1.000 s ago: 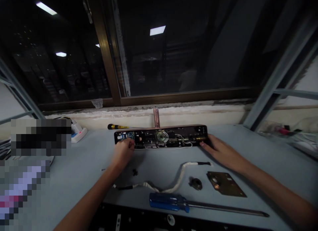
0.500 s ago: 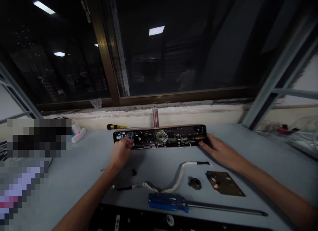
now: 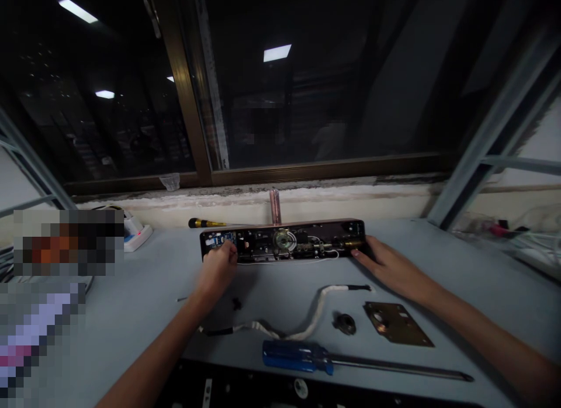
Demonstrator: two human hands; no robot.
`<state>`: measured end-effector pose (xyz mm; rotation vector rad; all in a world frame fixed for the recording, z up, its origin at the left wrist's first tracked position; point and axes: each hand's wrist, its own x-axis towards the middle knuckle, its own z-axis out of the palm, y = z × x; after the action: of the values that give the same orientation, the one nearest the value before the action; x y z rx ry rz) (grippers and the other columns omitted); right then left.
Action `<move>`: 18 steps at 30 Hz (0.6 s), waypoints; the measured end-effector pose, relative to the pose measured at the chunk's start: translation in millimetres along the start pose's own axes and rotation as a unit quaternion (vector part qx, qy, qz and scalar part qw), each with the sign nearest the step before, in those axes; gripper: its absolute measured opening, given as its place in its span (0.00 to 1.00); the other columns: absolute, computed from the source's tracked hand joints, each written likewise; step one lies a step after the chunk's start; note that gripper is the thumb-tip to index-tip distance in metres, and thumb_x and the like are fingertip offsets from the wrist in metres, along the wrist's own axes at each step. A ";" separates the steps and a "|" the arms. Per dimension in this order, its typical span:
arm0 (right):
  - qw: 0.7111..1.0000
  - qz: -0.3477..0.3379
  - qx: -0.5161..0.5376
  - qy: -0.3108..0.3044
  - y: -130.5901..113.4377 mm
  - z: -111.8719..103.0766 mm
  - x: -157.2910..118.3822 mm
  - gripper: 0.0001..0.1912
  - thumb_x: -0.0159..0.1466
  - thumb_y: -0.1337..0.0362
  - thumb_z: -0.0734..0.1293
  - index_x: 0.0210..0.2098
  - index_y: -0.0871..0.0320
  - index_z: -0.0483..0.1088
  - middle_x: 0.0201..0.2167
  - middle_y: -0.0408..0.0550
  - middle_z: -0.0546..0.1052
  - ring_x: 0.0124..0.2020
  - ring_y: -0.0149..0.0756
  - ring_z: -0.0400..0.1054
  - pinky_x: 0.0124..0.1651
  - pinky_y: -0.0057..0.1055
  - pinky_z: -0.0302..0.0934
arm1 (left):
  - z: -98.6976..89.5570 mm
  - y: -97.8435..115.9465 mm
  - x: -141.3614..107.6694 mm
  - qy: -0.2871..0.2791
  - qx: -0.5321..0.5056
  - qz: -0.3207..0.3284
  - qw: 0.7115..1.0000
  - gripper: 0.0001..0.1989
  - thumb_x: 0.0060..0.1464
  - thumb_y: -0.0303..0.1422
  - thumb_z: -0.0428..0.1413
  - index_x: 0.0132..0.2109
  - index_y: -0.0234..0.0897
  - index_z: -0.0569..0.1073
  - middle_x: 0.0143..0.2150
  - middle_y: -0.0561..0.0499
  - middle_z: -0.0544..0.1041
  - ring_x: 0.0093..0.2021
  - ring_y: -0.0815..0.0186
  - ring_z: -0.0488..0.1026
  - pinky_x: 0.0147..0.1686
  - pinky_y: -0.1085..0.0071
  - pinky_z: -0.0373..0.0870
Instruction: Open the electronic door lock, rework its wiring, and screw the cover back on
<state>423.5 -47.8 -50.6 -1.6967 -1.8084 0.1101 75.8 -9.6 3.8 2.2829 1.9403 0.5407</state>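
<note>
Near the back of the table lies a long black electronic door lock panel (image 3: 258,251), its inner side showing. In it are a blue circuit board (image 3: 225,238) at the left end, a round hub (image 3: 281,239) in the middle and a white wire (image 3: 333,254). My left hand (image 3: 219,266) is closed in a pinch at the panel's left end, just below the board; what its fingertips hold is hidden. My right hand (image 3: 382,260) grips the panel's right end, thumb on the front edge. A copper-coloured bar (image 3: 274,207) sticks up behind the panel.
Closer to me lie a sleeved cable (image 3: 316,314), a small round metal part (image 3: 346,323), a brass-coloured plate (image 3: 400,324), a blue-handled screwdriver (image 3: 298,356) and a black panel (image 3: 245,390). A yellow-black screwdriver (image 3: 205,223) lies behind. Metal frame posts (image 3: 464,168) flank the table.
My left hand has shifted slightly to the right along the panel's front edge, still pinched. My right hand keeps its grip, and the loose parts lie as before.
</note>
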 end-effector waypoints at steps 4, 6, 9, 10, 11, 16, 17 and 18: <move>1.000 0.011 -0.003 -0.007 -3.1 -1.7 0.0 0.21 0.58 0.49 0.53 0.43 0.58 0.58 0.39 0.55 0.73 0.41 0.48 0.68 0.45 0.42 0.62 | -2.5 2.9 -0.1 0.001 0.006 -0.012 1.000 0.07 0.51 0.28 0.50 0.37 0.38 0.71 0.32 0.51 0.77 0.35 0.65 0.72 0.32 0.74 0.60; 1.000 0.014 -0.004 -0.009 -5.0 -2.9 -0.2 0.21 0.57 0.49 0.53 0.42 0.58 0.58 0.38 0.55 0.73 0.41 0.48 0.68 0.45 0.42 0.61 | -3.4 4.0 -0.5 0.002 0.011 -0.018 1.000 0.07 0.51 0.28 0.50 0.37 0.39 0.72 0.33 0.51 0.77 0.35 0.65 0.73 0.32 0.74 0.60; 1.000 0.020 -0.009 -0.015 -6.1 -3.6 -0.5 0.23 0.57 0.48 0.52 0.43 0.59 0.58 0.39 0.57 0.73 0.41 0.49 0.68 0.45 0.43 0.61 | -5.0 5.8 -0.9 -0.002 0.021 -0.022 1.000 0.08 0.51 0.28 0.50 0.37 0.40 0.72 0.33 0.51 0.78 0.36 0.65 0.73 0.33 0.74 0.60; 1.000 0.022 -0.011 -0.014 -5.8 -3.3 -0.5 0.24 0.57 0.48 0.52 0.43 0.59 0.58 0.39 0.57 0.73 0.41 0.50 0.68 0.45 0.43 0.61 | -5.7 6.5 -0.7 -0.006 0.024 -0.023 0.999 0.08 0.51 0.28 0.50 0.37 0.40 0.73 0.33 0.51 0.78 0.36 0.65 0.73 0.33 0.75 0.61; 1.000 0.020 -0.011 -0.012 -5.2 -2.8 -0.5 0.24 0.57 0.47 0.52 0.43 0.59 0.58 0.40 0.57 0.73 0.42 0.50 0.68 0.45 0.43 0.61 | -6.6 7.2 -0.4 -0.009 0.028 -0.024 0.999 0.09 0.51 0.28 0.49 0.37 0.40 0.73 0.33 0.51 0.78 0.37 0.65 0.73 0.33 0.75 0.61; 1.000 0.006 -0.002 0.000 -1.0 0.4 0.4 0.22 0.57 0.48 0.54 0.44 0.57 0.58 0.41 0.55 0.73 0.42 0.49 0.68 0.45 0.42 0.61 | -10.2 11.6 4.3 -0.024 0.051 -0.033 0.998 0.10 0.50 0.28 0.49 0.35 0.39 0.74 0.34 0.49 0.78 0.38 0.63 0.73 0.35 0.73 0.62; 1.000 0.009 -0.002 -0.003 -0.5 0.6 0.5 0.22 0.57 0.48 0.54 0.43 0.57 0.58 0.40 0.55 0.73 0.42 0.49 0.68 0.45 0.42 0.62 | -10.4 12.7 5.3 -0.025 0.058 -0.034 0.997 0.10 0.50 0.27 0.49 0.35 0.38 0.75 0.34 0.48 0.78 0.39 0.61 0.73 0.36 0.72 0.62; 1.000 0.011 -0.001 -0.005 -0.2 0.6 0.5 0.22 0.57 0.48 0.54 0.44 0.57 0.58 0.40 0.55 0.73 0.42 0.49 0.68 0.45 0.42 0.62 | -10.6 13.7 6.1 -0.026 0.064 -0.033 0.997 0.11 0.50 0.26 0.48 0.35 0.37 0.75 0.35 0.46 0.77 0.39 0.60 0.73 0.36 0.71 0.62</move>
<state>423.0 -47.1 -50.9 -1.7209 -1.7986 0.1272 86.0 -7.9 19.0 2.2711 2.0742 0.3556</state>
